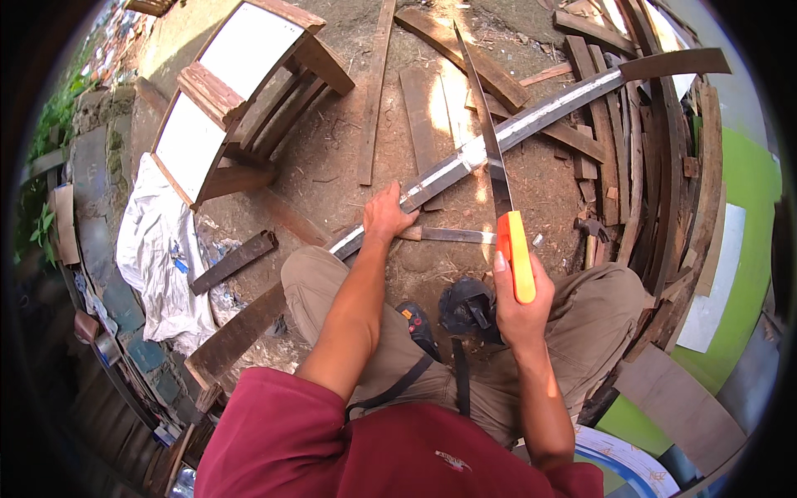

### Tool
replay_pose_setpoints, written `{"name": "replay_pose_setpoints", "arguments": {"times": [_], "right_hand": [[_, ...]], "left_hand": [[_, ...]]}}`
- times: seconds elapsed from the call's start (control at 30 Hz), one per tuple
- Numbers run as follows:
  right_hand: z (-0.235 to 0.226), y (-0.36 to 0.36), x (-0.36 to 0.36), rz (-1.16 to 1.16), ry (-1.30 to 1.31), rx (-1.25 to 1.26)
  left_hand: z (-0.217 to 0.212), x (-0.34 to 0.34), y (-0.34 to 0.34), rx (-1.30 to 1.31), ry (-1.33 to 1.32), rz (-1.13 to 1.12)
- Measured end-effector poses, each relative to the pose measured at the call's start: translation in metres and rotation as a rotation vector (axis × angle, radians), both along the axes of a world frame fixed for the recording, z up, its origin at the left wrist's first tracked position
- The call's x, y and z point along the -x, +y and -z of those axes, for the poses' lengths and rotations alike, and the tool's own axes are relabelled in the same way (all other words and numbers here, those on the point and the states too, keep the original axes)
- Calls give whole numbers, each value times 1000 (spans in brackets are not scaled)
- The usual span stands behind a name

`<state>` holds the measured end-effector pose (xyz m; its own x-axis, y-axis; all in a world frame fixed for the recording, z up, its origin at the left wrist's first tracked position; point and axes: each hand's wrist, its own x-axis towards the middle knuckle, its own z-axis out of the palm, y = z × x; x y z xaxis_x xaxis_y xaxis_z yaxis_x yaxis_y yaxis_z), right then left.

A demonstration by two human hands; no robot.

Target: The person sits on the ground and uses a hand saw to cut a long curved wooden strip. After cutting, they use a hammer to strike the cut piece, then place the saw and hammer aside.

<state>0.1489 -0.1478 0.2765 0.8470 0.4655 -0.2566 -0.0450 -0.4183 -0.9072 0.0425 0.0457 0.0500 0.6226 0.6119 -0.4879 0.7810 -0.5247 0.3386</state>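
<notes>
My right hand (525,303) is closed round the orange and yellow handle of a handsaw (501,187), whose long blade points away from me. A long, narrow grey bar (444,176) with white patches runs diagonally from my left knee to the far right. My left hand (388,213) grips this bar near its lower end. The saw blade crosses over the bar in the picture; whether it touches, I cannot tell. Just beyond my feet, a large knife (452,236) with a wooden handle lies beside the bar, its tip partly hidden behind the saw handle.
At the far left stands a wooden frame (320,65) with white panels. White cloth (162,249) lies below it. Several loose boards (378,100) cover the ground ahead, and stacked planks (660,166) line the right side. A hammer (591,234) rests near my right knee.
</notes>
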Motion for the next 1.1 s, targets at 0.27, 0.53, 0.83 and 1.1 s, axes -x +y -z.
{"name": "replay_pose_setpoints", "arguments": {"times": [0.27,0.53,0.83,1.1], "right_hand": [[-90,-33,-133,-500,-343,516],[97,-72,-104,-487,-113,139],[198,-105,-26,-550,61,-180],[198,-138,-52,-567,126,-188]], "left_hand": [[24,22,-29,2,-84,-6],[28,14,-13,-36,-126,-34],[32,4,-12,-50,58,-37],[19,4,-27,-220,-178,20]]}}
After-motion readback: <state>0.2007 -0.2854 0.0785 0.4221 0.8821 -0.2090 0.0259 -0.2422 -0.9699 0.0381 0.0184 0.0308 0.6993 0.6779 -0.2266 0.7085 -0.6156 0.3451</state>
